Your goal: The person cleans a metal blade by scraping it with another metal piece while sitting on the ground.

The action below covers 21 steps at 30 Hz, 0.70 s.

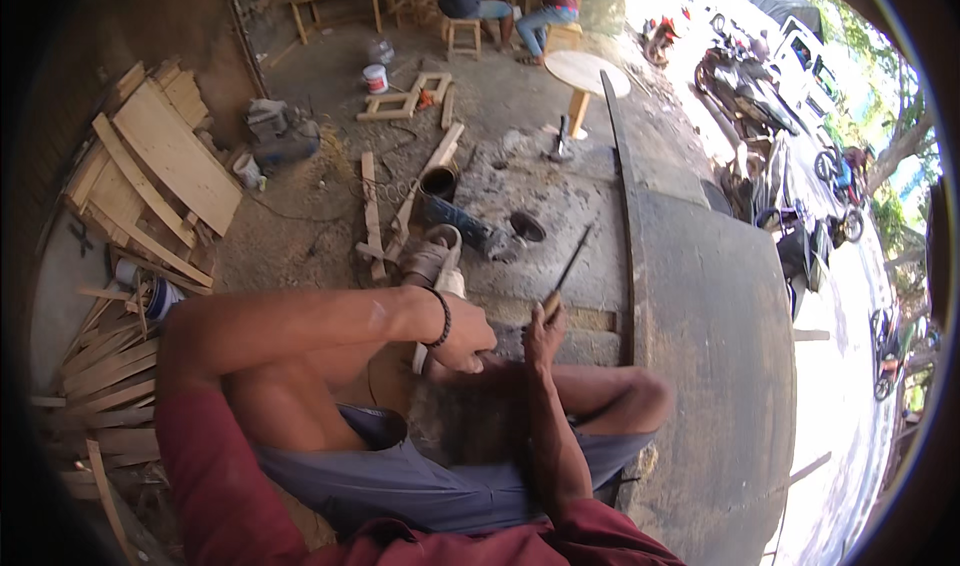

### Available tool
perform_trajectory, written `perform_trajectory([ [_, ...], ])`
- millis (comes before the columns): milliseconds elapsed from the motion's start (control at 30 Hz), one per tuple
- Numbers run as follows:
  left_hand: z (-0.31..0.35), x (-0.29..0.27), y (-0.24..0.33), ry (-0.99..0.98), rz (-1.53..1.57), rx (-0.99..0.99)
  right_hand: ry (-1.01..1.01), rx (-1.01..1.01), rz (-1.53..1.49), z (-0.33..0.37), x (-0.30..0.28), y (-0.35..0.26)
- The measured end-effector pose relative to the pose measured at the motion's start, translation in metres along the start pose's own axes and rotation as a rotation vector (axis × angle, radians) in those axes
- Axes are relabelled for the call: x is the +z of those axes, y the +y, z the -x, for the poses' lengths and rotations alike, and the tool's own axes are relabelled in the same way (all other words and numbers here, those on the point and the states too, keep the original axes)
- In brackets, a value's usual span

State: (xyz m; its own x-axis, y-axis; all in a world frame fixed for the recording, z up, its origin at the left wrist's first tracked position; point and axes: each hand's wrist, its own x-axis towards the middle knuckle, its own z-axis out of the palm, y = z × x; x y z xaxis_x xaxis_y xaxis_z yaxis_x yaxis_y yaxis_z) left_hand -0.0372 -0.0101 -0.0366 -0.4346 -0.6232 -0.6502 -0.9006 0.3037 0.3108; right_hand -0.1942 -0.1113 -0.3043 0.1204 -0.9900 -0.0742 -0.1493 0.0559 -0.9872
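Observation:
My right hand (545,334) is wrapped round the wooden handle of a file-like tool (573,269). Its thin dark blade points up and away to the right, over the worn grey work surface (575,201). My left hand (466,336), with a dark braided bracelet at the wrist, hangs in front of my lap with its fingers curled in. What it holds, if anything, is hidden. Beyond my hands lies a blue angle grinder (462,226), with a dark round disc (527,227) beside it. Farther off, a hammer (562,140) stands on the same surface.
Along the right runs a long dark strip (622,176) beside a broad board (710,316). Planks (180,156) lean at the left above piled offcuts (110,386). Wooden frames (405,99), a white bucket (375,79) and a round table (585,71) stand farther back; two people sit behind.

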Motion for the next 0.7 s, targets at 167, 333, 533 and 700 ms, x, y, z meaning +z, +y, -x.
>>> perform_trajectory([
  [167,-0.005,-0.001,0.005,-0.031,-0.012,-0.01,-0.016,-0.187,0.214,0.003,0.0,-0.013],
  [333,-0.01,-0.001,0.003,-0.041,-0.014,-0.009,-0.005,-0.236,0.193,-0.002,-0.001,-0.008],
  [533,-0.006,-0.004,0.005,-0.046,0.002,-0.032,0.018,-0.205,0.183,0.006,0.002,-0.025],
  [700,-0.002,-0.01,0.008,-0.036,0.004,-0.031,-0.017,-0.189,0.195,0.001,-0.003,-0.017],
])
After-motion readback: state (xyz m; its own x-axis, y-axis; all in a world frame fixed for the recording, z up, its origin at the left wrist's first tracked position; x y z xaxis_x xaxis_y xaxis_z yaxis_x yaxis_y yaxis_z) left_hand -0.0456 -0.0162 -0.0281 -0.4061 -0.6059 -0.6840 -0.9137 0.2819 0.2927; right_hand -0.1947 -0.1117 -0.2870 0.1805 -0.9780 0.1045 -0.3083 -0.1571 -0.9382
